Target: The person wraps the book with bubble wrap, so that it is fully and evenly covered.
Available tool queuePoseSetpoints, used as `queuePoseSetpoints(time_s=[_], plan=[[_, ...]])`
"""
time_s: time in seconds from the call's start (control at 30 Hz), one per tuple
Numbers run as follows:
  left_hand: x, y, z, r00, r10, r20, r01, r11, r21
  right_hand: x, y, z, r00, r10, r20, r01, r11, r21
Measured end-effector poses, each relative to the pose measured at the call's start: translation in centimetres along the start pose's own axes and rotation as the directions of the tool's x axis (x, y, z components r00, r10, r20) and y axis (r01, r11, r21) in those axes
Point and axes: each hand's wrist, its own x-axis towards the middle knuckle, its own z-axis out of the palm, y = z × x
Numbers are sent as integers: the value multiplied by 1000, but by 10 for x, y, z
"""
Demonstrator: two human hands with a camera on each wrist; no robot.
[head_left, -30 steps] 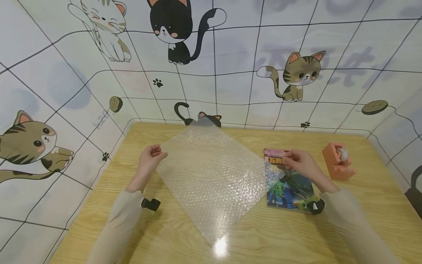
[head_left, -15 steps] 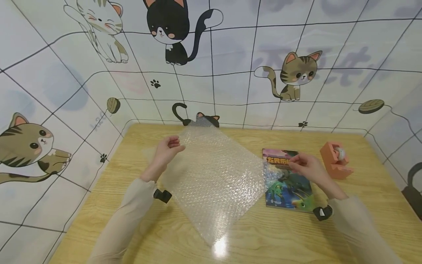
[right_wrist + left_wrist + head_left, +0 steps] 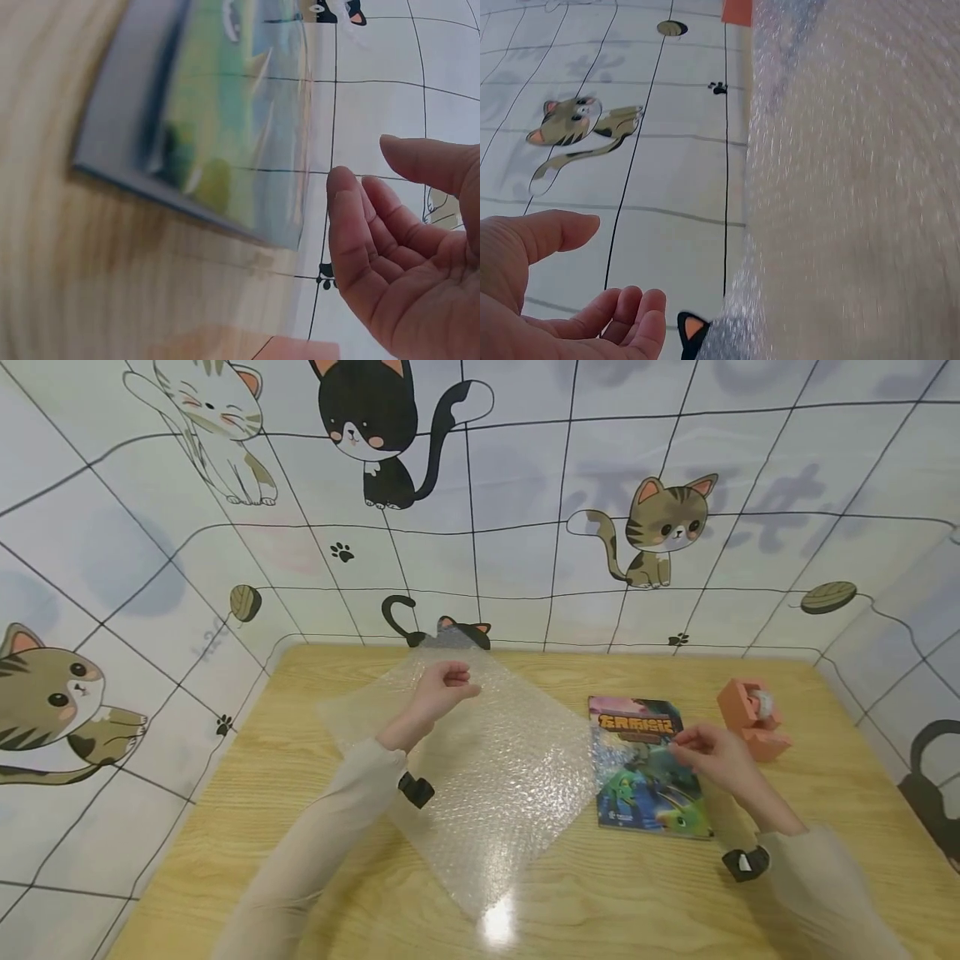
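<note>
A sheet of clear bubble wrap (image 3: 510, 760) lies turned like a diamond on the wooden table, its far corner bent up against the wall. Above its left half hovers my left hand (image 3: 442, 689), fingers loosely bent and thumb apart, holding nothing. In the left wrist view that hand (image 3: 577, 292) has a gap between thumb and fingers. A colourful book (image 3: 648, 785) lies at the sheet's right corner, which overlaps its left edge. My right hand (image 3: 720, 760) is over the book's right edge; in the right wrist view its relaxed fingers (image 3: 352, 247) are apart from the book.
An orange tape dispenser (image 3: 753, 718) with a roll of clear tape stands at the back right, beyond the right hand. A cloth printed with cats and grid lines (image 3: 525, 560) hangs along the back and sides of the table (image 3: 585, 902).
My left hand has moved right from the sheet's left corner to above its left half. The right hand has drifted slightly right and down, uncovering more of the book's title.
</note>
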Motion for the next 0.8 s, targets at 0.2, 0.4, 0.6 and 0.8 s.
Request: queuePoseSetpoints(time_s=[0.2,0.4,0.6,0.8], plan=[[9,11,30,997,25,71,-25,1000,7,-11,8,-1,998,17,-58,-17,1000,10],[21,14,63,993,29,114,-29,1000,-7,-25,12,0,992,74,-98,-76,997,-15],[36,12,101,993,35,116,-36,999,5,-34,17,5,974,217,-63,-212,975,73],[47,13,135,997,28,71,-27,1000,-9,-35,18,9,961,273,-36,-267,957,117]])
